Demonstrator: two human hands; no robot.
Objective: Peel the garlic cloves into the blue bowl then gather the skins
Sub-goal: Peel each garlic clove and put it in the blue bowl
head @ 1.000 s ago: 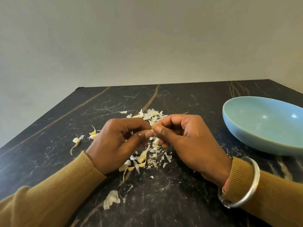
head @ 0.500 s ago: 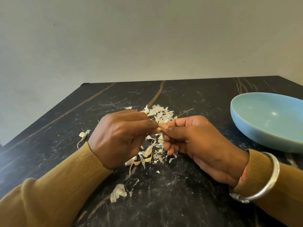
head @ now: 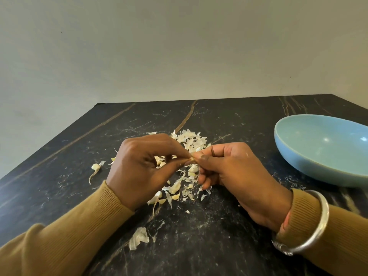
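Observation:
Both hands meet above the middle of a black marble table (head: pixel 219 246). My left hand (head: pixel 143 168) and my right hand (head: pixel 237 172) pinch the same small garlic clove (head: pixel 192 159) between thumb and fingertips; only its pale tip shows. Under and behind the hands lies a heap of white and yellowish garlic skins (head: pixel 189 142), with more skins (head: pixel 173 190) spread toward me. A light blue bowl (head: pixel 310 166) stands at the right edge of the view, a hand's width from my right hand. What I can see of its inside is bare; the rest is cut off.
Stray skins lie apart from the heap: one curled piece (head: pixel 95 168) at the left, another (head: pixel 138 238) near my left sleeve. A silver bangle (head: pixel 310 226) sits on my right wrist. A plain wall stands behind the table's far edge.
The hands stay together on the clove. My left fingers have loosened into a fingertip pinch and my right hand has turned slightly. The view has shifted a little.

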